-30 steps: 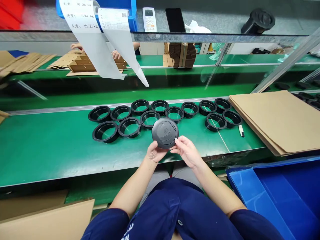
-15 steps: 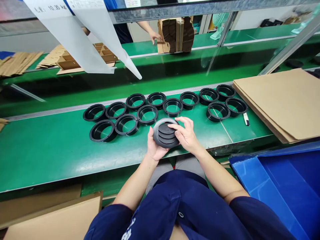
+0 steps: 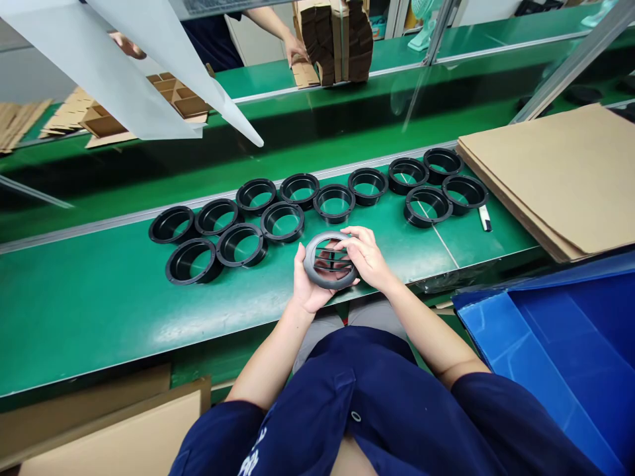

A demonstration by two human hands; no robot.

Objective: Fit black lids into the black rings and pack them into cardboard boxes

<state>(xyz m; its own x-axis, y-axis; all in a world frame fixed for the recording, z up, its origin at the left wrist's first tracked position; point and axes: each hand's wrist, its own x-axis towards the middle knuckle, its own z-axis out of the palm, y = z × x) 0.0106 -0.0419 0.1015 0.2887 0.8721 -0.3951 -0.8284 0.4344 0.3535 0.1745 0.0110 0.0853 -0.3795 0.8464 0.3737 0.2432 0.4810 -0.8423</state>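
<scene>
A round dark-grey air vent [image 3: 332, 269] with louvre slats is held over the front edge of the green bench. My left hand [image 3: 306, 285] cups it from the left and below, with the thumb along the rim. At its right side, my right hand [image 3: 370, 262] has bent fingers on the rim and slats. The slats stand open, and skin shows through the gaps. Beyond the vent, several black rings [image 3: 282, 221] lie on the bench in loose rows.
Flat cardboard sheets [image 3: 540, 178] are stacked at the right, near a white-and-black cutter [image 3: 485, 218]. Blue plastic sheeting [image 3: 555, 344] sits at lower right. White paper strips [image 3: 163, 79] hang at upper left. Across the bench, a co-worker's hand [image 3: 295, 49] touches cardboard.
The vent's slats have turned from lying closed to standing open. My right fingers have shifted on the vent. The camera view has tilted slightly, and the co-worker's arm has moved.
</scene>
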